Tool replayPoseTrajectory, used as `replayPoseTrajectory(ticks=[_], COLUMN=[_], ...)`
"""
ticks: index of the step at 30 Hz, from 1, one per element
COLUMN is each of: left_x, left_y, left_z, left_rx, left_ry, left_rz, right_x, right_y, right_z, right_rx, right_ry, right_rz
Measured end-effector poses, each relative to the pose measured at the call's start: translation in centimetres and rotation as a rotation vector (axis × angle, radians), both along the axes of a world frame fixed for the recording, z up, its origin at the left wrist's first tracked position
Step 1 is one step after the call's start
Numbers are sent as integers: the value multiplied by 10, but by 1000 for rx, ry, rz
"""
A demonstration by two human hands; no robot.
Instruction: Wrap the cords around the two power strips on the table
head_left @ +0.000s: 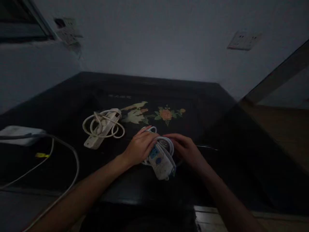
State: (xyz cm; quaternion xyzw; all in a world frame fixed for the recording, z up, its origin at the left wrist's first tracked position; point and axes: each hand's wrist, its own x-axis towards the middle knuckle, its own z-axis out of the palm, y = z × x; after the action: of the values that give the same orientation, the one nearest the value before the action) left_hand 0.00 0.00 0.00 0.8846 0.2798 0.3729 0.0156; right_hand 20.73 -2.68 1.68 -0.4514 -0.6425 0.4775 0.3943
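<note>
A grubby white power strip (162,165) with blue sockets lies tilted at the near middle of the dark table, its pale cord (171,146) looped around it. My left hand (140,145) is wrapped over the strip's far left end and the cord loops there. From the other side, my right hand (184,146) closes on the cord loops, its fingertips partly hidden behind them. Farther left rests a second white power strip (102,130), with its own cord coiled loosely on top; neither hand touches it.
The black table (207,112) bears a bird and flower picture (166,114). At the left edge sits a white box-like thing (21,133) with a grey cable (76,164) trailing down past my left forearm. Wall sockets (243,41) are behind, in dim light.
</note>
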Motion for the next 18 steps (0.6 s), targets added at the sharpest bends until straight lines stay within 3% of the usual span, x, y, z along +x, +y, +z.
replayPoseTrajectory(ticks=[9, 14, 18], left_x=[-2, -1, -2], left_y=[-5, -4, -3], left_z=[2, 1, 4], left_rx=[35, -7, -111], left_ry=[-22, 14, 26], left_rz=[-57, -56, 18], right_x=[0, 1, 9], right_y=[-4, 1, 10], right_z=[-1, -5, -8], right_rx=[-77, -98, -110], right_ry=[10, 22, 126], right_rz=[-41, -173, -249])
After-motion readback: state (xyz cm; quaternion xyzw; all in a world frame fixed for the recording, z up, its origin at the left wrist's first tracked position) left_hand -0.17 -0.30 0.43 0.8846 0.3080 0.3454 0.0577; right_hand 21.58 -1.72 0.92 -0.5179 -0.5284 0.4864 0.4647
